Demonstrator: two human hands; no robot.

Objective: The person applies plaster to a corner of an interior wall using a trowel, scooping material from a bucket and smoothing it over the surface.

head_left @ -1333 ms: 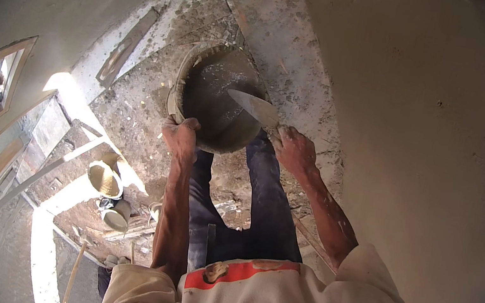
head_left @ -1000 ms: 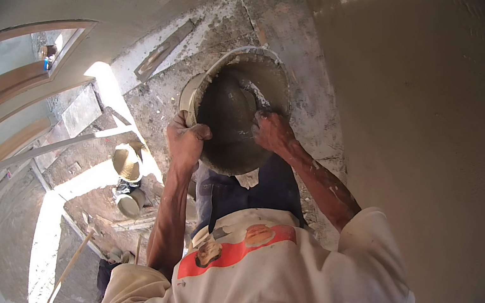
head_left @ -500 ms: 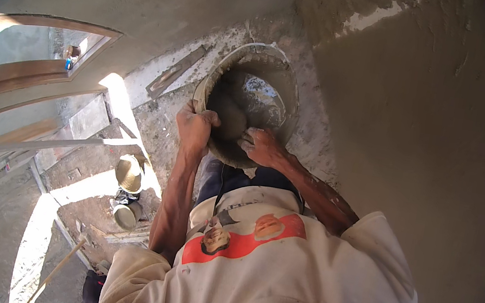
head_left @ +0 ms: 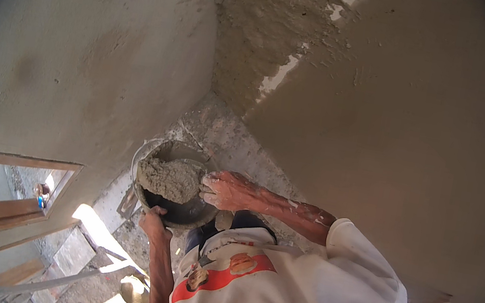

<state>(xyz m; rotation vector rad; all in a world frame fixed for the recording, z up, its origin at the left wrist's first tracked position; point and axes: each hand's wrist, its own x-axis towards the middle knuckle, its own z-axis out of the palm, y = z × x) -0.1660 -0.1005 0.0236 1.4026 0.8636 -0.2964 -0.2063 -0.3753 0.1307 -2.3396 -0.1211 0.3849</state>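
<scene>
Left hand (head_left: 155,223) pinches the bucket's rim (head_left: 181,151); right hand (head_left: 225,190) clenches a mortar-heaped trowel (head_left: 201,173).

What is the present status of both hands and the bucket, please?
Left hand gripping bucket by rim. Right hand closed beside mortar heap, at bucket mouth. Heap blocks view of trowel.

A building site indoors — a room being plastered: the right-hand wall (head_left: 397,145) is smooth grey-brown render, giving way to a rough patch (head_left: 249,37) with pale streaks (head_left: 278,79) near the corner. The floor (head_left: 221,123) is bare and spattered, and a bucket (head_left: 181,151) holds grey mortar (head_left: 167,179) — hardly a finished home.
</scene>
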